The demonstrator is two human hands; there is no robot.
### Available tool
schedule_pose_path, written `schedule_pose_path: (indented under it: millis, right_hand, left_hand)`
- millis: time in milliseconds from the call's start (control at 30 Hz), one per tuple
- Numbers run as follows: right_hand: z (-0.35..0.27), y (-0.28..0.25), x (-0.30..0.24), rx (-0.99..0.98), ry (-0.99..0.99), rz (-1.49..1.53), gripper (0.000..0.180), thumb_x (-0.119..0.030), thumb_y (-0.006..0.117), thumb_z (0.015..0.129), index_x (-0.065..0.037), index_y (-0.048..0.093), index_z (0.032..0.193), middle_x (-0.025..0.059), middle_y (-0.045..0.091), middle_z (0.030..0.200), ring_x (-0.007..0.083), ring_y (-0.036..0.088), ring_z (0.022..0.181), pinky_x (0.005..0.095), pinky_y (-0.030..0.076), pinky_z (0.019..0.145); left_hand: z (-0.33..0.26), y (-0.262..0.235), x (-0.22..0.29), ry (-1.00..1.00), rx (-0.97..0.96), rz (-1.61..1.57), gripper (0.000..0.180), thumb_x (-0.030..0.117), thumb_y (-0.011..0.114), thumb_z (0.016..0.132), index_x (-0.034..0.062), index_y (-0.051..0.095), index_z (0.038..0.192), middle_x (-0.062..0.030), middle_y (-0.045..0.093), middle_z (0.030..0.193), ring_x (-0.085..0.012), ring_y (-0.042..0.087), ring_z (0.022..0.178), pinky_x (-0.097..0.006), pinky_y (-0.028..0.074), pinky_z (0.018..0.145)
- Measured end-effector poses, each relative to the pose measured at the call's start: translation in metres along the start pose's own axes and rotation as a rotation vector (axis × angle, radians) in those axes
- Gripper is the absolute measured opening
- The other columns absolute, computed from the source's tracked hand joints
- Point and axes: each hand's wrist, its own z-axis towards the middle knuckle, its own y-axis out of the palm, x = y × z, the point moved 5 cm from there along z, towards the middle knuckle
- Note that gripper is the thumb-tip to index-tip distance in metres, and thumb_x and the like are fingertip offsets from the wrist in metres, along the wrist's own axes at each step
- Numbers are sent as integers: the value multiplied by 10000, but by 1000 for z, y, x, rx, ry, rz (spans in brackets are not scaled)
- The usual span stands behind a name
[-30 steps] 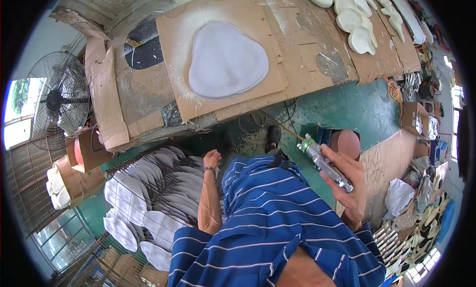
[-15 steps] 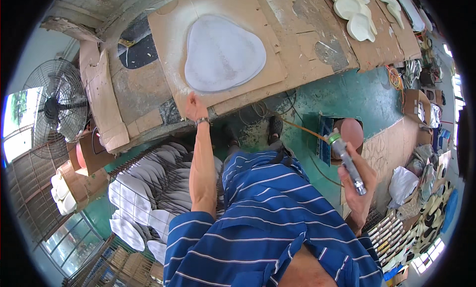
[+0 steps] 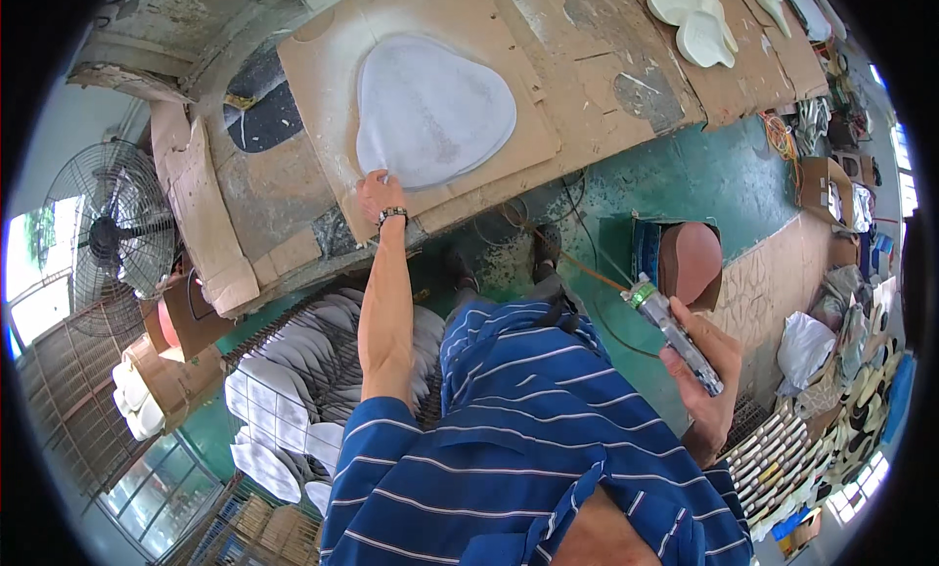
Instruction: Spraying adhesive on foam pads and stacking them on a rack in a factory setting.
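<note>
On a cardboard sheet atop the workbench lies a stack of thin white rounded-triangular pieces. My left hand is at its near left edge, fingers closed on the rim of the top piece, where a small crease runs up from the fingertips. Away from the bench, over the floor at right, my right hand grips a grey cylindrical tool with a green end. A thin orange-brown hose runs toward that tool; its joint is not clear.
Cream moulded pieces lie at the bench's far right. A wire rack of white pieces stands at lower left, below a large fan. An open box with a pink piece sits on the green floor, near the hose.
My left hand has moved up to the white piece's near edge and closed on it. My right hand still holds the tool, shifted slightly down and tilted more.
</note>
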Motion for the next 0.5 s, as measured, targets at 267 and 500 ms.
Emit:
schedule_pose_path:
  millis: [267,500]
  right_hand:
    - [11,7,-8,-43,-75,71,643,78,750,746,-7,624,1371,170,696,960,253,679,810,305,521,737]
    - [20,13,-19,-191,-105,94,599,4,775,755,26,638,1337,177,692,927,245,665,795,305,502,722]
  left_hand:
    - [4,16,1,-102,243,-266,311,108,718,784,109,700,1094,-135,641,1078,-316,656,977,-462,539,852]
    - [-6,69,-23,-905,-9,-1571,358,128,647,959,-12,568,1279,-163,638,1177,-333,636,1119,-511,543,855]
